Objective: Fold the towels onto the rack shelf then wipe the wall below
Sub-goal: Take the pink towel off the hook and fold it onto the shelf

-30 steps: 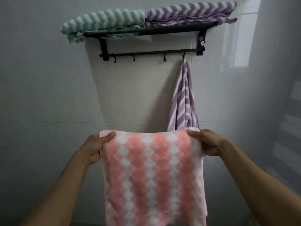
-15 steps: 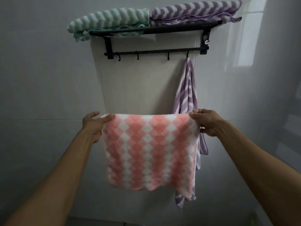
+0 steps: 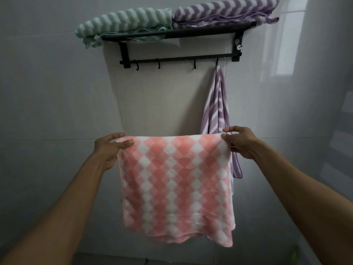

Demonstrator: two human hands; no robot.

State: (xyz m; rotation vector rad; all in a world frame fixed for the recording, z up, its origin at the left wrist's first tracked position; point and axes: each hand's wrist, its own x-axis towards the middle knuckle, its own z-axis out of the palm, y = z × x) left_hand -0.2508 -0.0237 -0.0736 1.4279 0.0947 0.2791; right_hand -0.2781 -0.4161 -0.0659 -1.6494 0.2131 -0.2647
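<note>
The person holds a pink-and-white checked towel (image 3: 176, 186) stretched out in front of the wall. The left hand (image 3: 109, 148) pinches its upper left corner between thumb and fingers, and the right hand (image 3: 239, 141) pinches the upper right corner the same way. The towel hangs doubled from its top edge, with a second layer showing at the lower right.

Behind it, a purple-and-white striped towel (image 3: 217, 111) hangs from the rightmost hook (image 3: 217, 62) of a black wall rack (image 3: 179, 34); its lower part is hidden by the pink towel. The other hooks on the rail are bare. The rack's shelf carries two folded towels, touching side by side: a green-and-white striped one (image 3: 126, 21) on the left, overhanging the shelf end, and a purple-and-white striped one (image 3: 225, 10) on the right. The wall (image 3: 156, 104) below the rack is pale tile.
</note>
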